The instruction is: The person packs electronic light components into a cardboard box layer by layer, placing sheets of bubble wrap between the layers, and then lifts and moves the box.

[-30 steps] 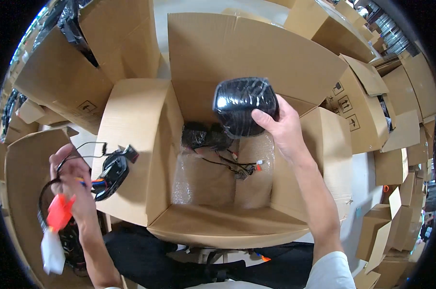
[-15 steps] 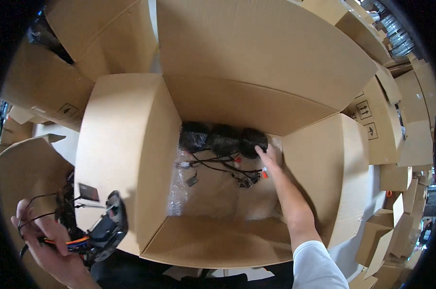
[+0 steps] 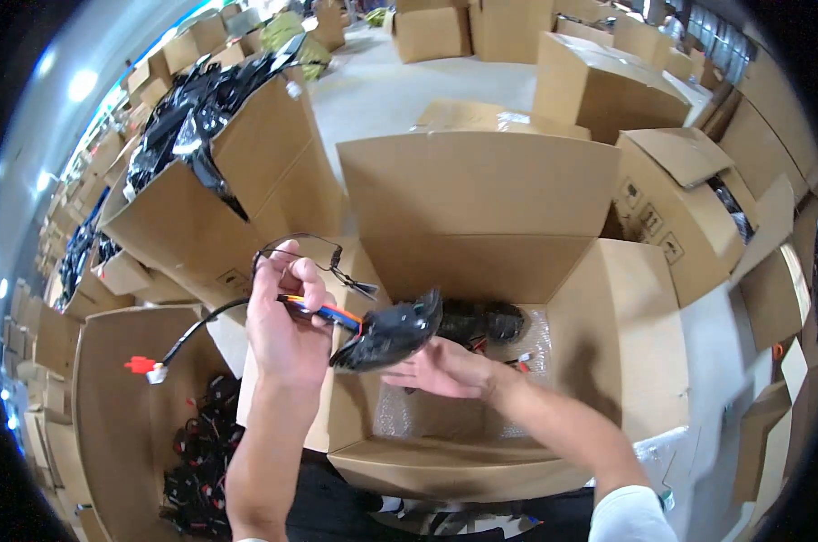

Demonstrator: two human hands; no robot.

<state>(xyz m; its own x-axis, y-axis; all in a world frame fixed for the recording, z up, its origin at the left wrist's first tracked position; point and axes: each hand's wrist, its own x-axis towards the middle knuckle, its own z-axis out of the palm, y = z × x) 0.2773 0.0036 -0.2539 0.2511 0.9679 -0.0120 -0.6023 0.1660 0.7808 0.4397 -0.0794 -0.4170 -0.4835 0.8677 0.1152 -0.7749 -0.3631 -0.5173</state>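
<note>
Stacked brown cardboard cartons crowd the warehouse floor. Above the open cardboard box (image 3: 481, 298), the glossy black wired housing (image 3: 389, 336) rests on the half-open right hand (image 3: 441, 369); the left hand (image 3: 287, 325) pinches its multicoloured wire bundle (image 3: 323, 313). Keeping the wires untangled seems wise.

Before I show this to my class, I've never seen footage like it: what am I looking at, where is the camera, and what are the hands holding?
The camera sits on a person's head and looks down through a fisheye lens, so straight edges bend. No machine is here, only two bare hands. The left hand grips a bundle of wires in black, orange and blue; a cable ending in a red connector hangs from it. The wires run to a glossy black part, which the right hand supports from below. Beneath them stands an open cardboard box lined with bubble wrap, with similar black parts at the back. More cartons surround it.
</note>
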